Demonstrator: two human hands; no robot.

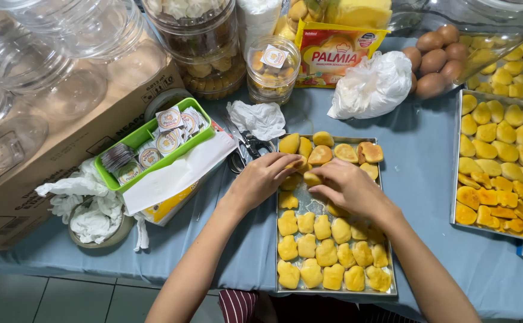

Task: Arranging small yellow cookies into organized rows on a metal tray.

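Observation:
A metal baking tray (387,281) lies in front of me on the blue tablecloth, holding several yellow cookies (326,254) in rows at its near end and loose browner ones (345,153) at its far end. My left hand (262,177) rests at the tray's upper left edge, fingers curled on a cookie (297,163). My right hand (344,185) is over the tray's middle, fingertips pinching a small yellow cookie (312,178). The two hands nearly touch.
A second tray of cookies (460,179) lies at right. Brown eggs (434,57), a white plastic bag (372,87), a yellow packet (333,54) and clear jars (271,69) stand at the back. Scissors (246,149), a green basket of labels (131,139) and a cardboard box (46,173) sit at left.

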